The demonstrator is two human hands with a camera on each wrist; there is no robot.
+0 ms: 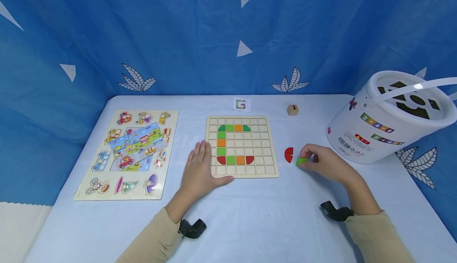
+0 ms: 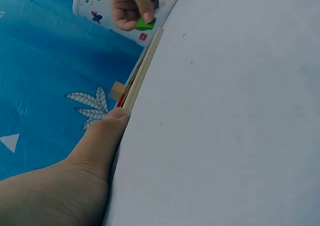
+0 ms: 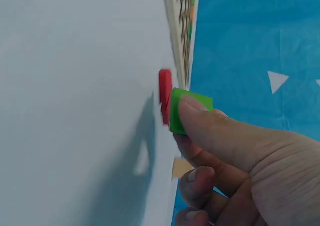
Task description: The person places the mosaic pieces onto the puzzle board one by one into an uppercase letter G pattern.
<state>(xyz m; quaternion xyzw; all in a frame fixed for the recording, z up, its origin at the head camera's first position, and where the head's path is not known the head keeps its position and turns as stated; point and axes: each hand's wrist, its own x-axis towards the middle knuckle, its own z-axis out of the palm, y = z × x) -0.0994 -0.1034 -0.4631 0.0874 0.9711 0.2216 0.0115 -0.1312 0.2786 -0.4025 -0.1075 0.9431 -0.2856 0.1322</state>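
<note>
A wooden grid board [image 1: 264,146] lies mid-table with green, orange and red pieces set in a C-like outline. My left hand [image 1: 202,169] rests against its left edge, fingers straight, with the thumb along the near edge; the left wrist view shows that thumb at the board's rim. To the right of the board, my right hand [image 1: 323,162] pinches a green square tile [image 3: 192,110] between thumb and fingers. Just left of that tile, red curved pieces [image 1: 288,154] lie on the table. A small pattern card [image 1: 241,104] with a coloured G lies behind the board.
A wooden cube [image 1: 292,110] sits behind the red pieces. At the right stands a white bucket [image 1: 357,132] with a shape-sorter lid and handle. On the left, a vehicle peg puzzle [image 1: 85,183] has picture cards [image 1: 139,144] on it. A blue curtain [image 1: 200,25] hangs at the back.
</note>
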